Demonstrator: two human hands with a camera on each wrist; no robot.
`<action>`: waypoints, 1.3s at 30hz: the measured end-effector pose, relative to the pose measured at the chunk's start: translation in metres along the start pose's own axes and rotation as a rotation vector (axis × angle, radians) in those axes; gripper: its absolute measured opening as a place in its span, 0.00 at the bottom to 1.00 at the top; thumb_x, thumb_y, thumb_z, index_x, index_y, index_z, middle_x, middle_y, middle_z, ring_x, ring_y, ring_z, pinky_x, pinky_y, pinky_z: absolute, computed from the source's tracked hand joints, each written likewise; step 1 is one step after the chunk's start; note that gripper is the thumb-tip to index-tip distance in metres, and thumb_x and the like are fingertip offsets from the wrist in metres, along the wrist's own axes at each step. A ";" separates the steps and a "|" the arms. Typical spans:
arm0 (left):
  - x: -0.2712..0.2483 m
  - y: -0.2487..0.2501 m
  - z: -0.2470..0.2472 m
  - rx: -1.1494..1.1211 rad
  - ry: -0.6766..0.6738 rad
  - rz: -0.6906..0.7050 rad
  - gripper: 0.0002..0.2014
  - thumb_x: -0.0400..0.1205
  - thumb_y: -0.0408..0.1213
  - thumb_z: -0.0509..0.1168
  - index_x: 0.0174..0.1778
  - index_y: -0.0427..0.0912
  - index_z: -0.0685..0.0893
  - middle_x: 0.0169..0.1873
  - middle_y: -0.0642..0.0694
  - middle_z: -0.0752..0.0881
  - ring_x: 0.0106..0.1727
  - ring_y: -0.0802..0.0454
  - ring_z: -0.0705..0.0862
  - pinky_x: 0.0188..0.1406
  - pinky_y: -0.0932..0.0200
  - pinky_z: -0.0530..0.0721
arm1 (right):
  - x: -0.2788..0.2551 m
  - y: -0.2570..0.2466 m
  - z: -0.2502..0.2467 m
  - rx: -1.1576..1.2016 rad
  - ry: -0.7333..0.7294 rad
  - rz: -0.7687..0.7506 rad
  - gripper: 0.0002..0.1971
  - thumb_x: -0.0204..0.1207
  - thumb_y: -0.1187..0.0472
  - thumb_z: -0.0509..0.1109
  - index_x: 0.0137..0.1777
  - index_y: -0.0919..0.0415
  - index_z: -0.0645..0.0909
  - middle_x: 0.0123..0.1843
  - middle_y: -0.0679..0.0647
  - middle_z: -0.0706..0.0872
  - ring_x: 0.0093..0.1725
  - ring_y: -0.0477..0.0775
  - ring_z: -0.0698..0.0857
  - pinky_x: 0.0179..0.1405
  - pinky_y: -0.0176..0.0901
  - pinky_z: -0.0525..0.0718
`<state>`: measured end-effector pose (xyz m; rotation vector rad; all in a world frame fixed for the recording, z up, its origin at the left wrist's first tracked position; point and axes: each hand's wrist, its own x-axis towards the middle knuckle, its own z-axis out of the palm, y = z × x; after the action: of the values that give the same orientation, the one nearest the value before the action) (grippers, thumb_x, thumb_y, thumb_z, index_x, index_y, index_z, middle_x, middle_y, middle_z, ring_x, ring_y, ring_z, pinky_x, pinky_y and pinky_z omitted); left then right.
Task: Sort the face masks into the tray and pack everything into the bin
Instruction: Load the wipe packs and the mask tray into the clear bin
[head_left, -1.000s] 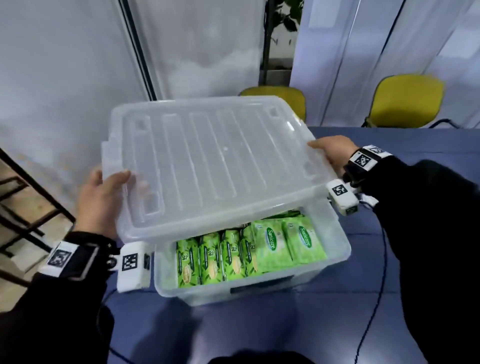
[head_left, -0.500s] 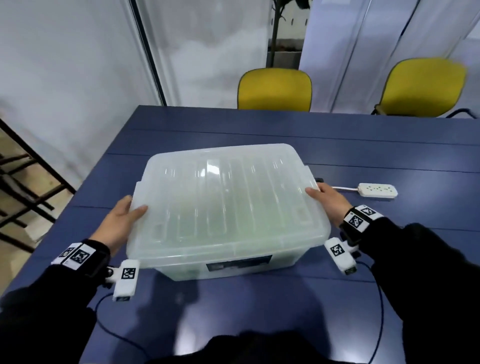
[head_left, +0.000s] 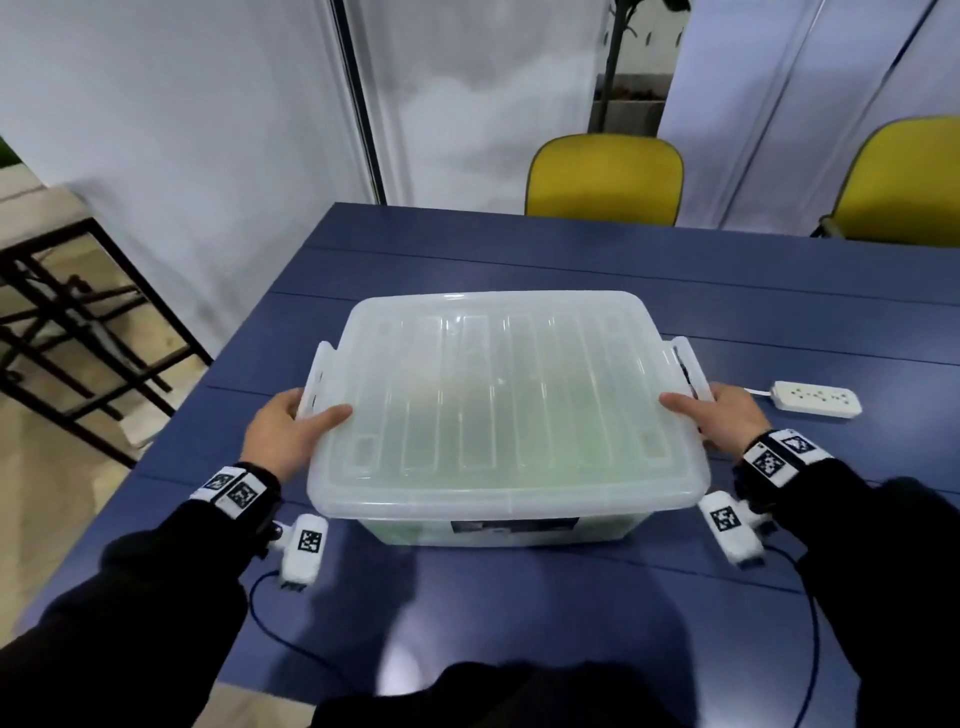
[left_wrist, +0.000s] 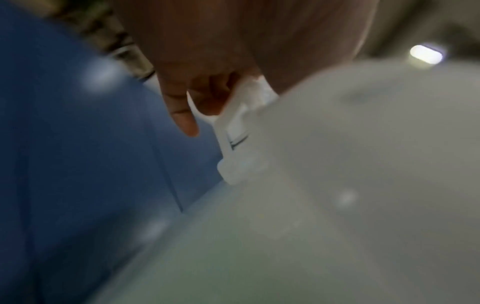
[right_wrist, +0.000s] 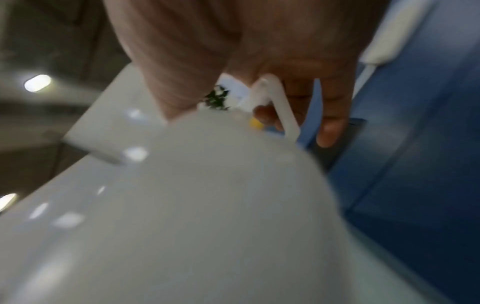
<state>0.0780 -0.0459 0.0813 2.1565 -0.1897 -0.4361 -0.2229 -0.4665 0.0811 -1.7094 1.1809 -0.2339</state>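
Closing step: lid (head_left: 501, 400) sits on bin (head_left: 498, 527); left hand (head_left: 291, 434) and right hand (head_left: 722, 421) seemingly curl fingers around side latches (left_wrist: 233, 131), which next need snapping down

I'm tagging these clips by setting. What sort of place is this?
Probably an office meeting room. A long blue table has yellow chairs along its far side, a white power strip lies on it, and pale partition panels stand behind. Both hands hold the lidded plastic bin.
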 end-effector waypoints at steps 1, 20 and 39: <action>0.005 0.000 -0.001 0.184 0.047 0.083 0.30 0.65 0.68 0.73 0.54 0.49 0.89 0.48 0.46 0.92 0.54 0.41 0.89 0.56 0.42 0.87 | -0.003 -0.007 0.001 -0.149 0.055 -0.082 0.18 0.75 0.50 0.79 0.58 0.61 0.87 0.52 0.57 0.91 0.55 0.64 0.89 0.54 0.54 0.86; -0.008 -0.016 -0.007 -0.109 -0.058 -0.008 0.42 0.73 0.56 0.79 0.82 0.50 0.70 0.59 0.49 0.90 0.59 0.46 0.90 0.65 0.38 0.85 | -0.072 -0.015 0.009 0.041 -0.109 0.032 0.41 0.64 0.26 0.76 0.71 0.50 0.74 0.52 0.48 0.90 0.42 0.55 0.91 0.33 0.53 0.87; -0.087 -0.090 -0.056 -0.691 0.177 -0.120 0.15 0.87 0.37 0.68 0.69 0.40 0.83 0.60 0.39 0.91 0.59 0.34 0.90 0.49 0.33 0.90 | -0.008 -0.115 0.234 0.654 -0.276 0.016 0.18 0.79 0.68 0.76 0.68 0.64 0.81 0.62 0.61 0.91 0.58 0.62 0.91 0.54 0.61 0.91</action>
<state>0.0161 0.0745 0.0588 1.5156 0.1732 -0.3147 -0.0121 -0.3139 0.0648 -1.1125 0.7930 -0.3211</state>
